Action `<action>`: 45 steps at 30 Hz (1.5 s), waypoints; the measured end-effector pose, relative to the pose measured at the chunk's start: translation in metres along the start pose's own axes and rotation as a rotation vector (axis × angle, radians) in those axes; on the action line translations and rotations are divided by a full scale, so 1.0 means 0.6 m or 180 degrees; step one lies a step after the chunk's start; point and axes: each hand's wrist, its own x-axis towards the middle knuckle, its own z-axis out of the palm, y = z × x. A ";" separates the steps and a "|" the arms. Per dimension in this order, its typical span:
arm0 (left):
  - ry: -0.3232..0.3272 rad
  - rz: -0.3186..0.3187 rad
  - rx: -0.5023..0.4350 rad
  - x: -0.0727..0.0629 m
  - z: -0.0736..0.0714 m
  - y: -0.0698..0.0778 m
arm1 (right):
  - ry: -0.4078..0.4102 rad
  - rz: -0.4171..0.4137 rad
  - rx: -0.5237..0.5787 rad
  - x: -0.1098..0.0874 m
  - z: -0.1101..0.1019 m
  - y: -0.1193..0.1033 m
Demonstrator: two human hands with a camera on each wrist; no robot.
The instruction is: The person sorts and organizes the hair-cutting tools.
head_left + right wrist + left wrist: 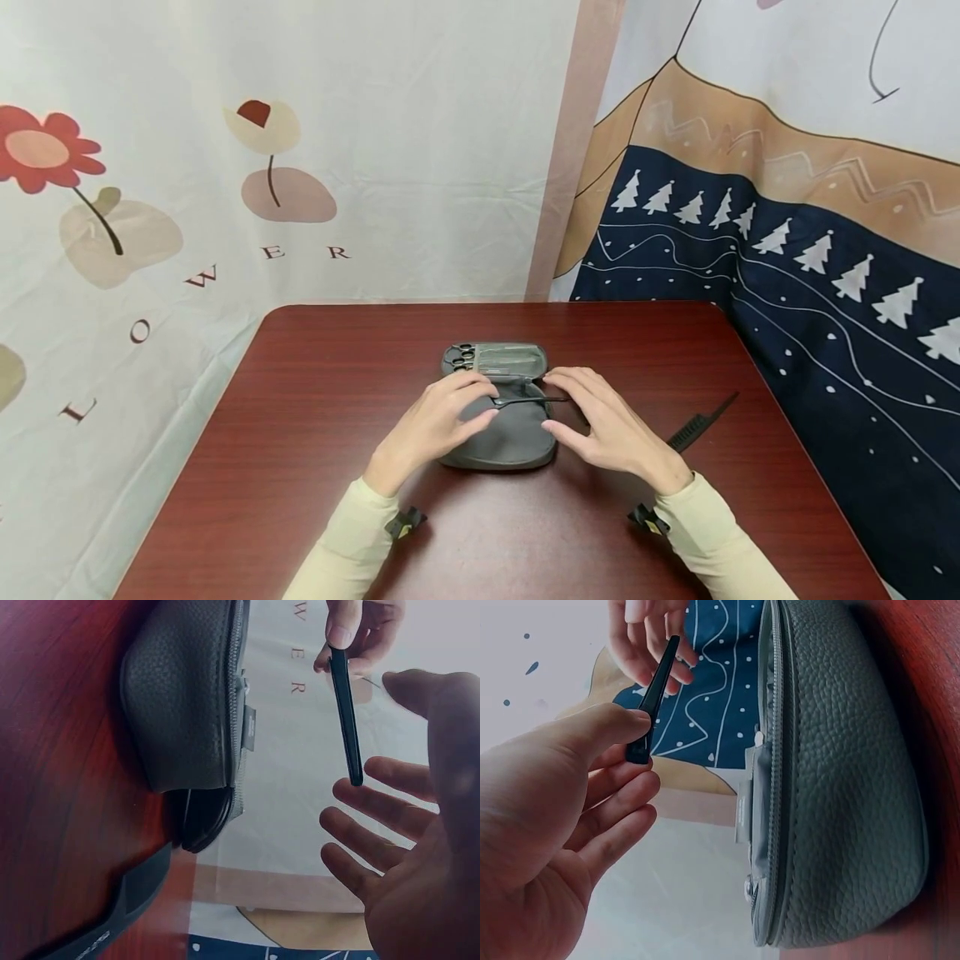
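Note:
My left hand (435, 421) pinches a slim black hair clip (657, 694) between thumb and fingers at its wider end. The clip lies nearly level over the grey zippered case (498, 437), its tapered end pointing right. My right hand (611, 421) is at the case's right side with fingers spread and relaxed. In the right wrist view its fingertips (347, 787) come right up to the clip's narrow tip. The case stands unzipped, lid laid back, with scissors handles (461, 357) showing in the lid's left part beside a translucent pocket (510, 360).
A black comb (693, 431) with a long thin tail lies on the reddish-brown table (300, 400), right of the case and partly behind my right wrist. A glossy black piece (204, 821) juts from the case's side. Printed curtains (420, 167) hang behind the table.

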 end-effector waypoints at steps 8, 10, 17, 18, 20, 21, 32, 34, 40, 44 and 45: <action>-0.0027 -0.0119 -0.0010 -0.020 -0.007 -0.007 | -0.0103 0.0134 0.0108 -0.016 0.007 0.010; -0.0048 -0.0157 -0.0009 -0.026 -0.008 -0.008 | -0.0132 0.0179 0.0099 -0.021 0.011 0.015; -0.0132 -0.0357 -0.0013 -0.047 -0.012 -0.018 | -0.0210 0.0283 0.0124 -0.036 0.027 0.025; -0.0134 -0.0377 -0.0006 -0.051 -0.012 -0.021 | -0.0224 0.0285 0.0122 -0.038 0.029 0.027; -0.0146 -0.0405 0.0015 -0.056 -0.010 -0.025 | -0.0244 0.0288 0.0112 -0.041 0.034 0.031; -0.0163 -0.0425 0.0026 -0.059 -0.010 -0.028 | -0.0250 0.0285 0.0104 -0.043 0.037 0.033; -0.0392 -0.0644 0.0022 -0.069 -0.007 -0.048 | -0.0361 0.0320 0.0086 -0.050 0.067 0.047; -0.0426 -0.0658 0.0033 -0.068 -0.006 -0.050 | -0.0378 0.0334 0.0109 -0.050 0.069 0.047; -0.0549 -0.0716 0.0079 -0.059 -0.005 -0.057 | -0.0366 0.0277 0.0118 -0.047 0.073 0.049; -0.0614 -0.0755 0.0085 -0.053 -0.006 -0.062 | -0.0353 0.0212 0.0116 -0.046 0.074 0.050; -0.0623 -0.0759 0.0099 -0.051 -0.006 -0.063 | -0.0351 0.0201 0.0118 -0.045 0.074 0.050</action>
